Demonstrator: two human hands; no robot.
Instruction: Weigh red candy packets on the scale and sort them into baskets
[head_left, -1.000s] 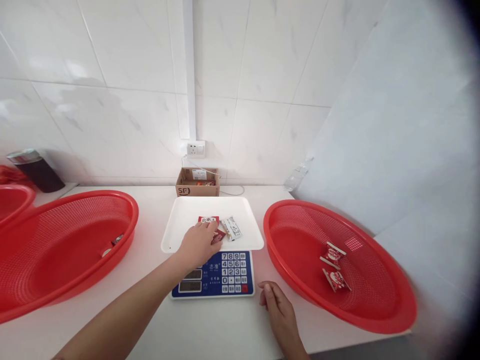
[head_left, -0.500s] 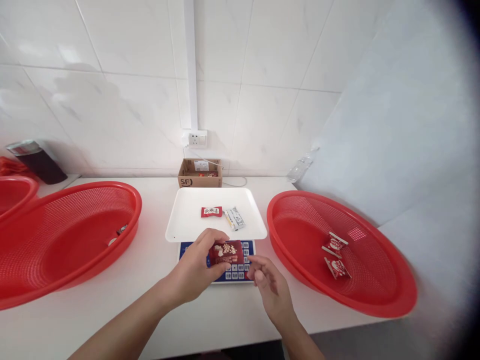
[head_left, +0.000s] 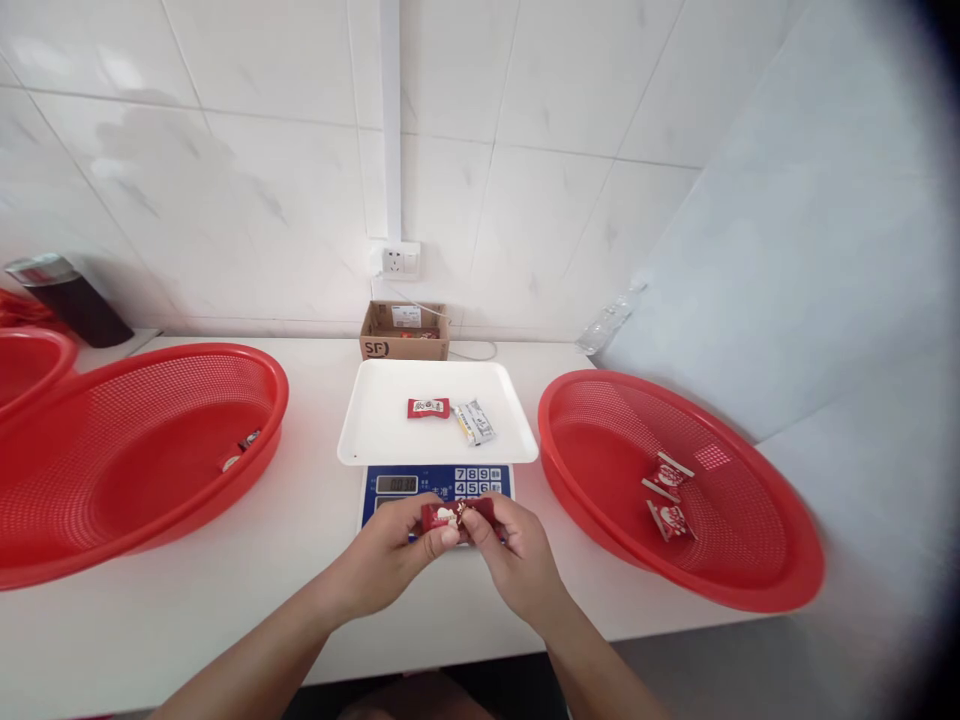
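Observation:
A dark red wrapped snack packet [head_left: 442, 514] is held in front of the blue keypad of a digital scale [head_left: 435, 482]. My left hand [head_left: 386, 555] pinches its left end, thumb on the near face. The right end is gripped by my right hand [head_left: 517, 555], its thumb pressing near the packet's middle. Beyond the hands, the scale's white tray [head_left: 382, 440] carries a small red packet [head_left: 428, 408] and a white packet [head_left: 475, 422] side by side. My fingers and the held packet cover the lower part of the keypad.
A large red basket [head_left: 555, 440] on the right holds two red-and-white packets [head_left: 669, 500]. Another red basket [head_left: 277, 400] on the left holds a few small items. Behind the tray stands a cardboard box [head_left: 405, 345]. A clear bottle [head_left: 609, 322] and a dark flask [head_left: 75, 305] are near the wall.
My right hand has moved left and taken hold of the packet's right end. The packet is now tilted and partly covered by both thumbs. The view has shifted slightly.

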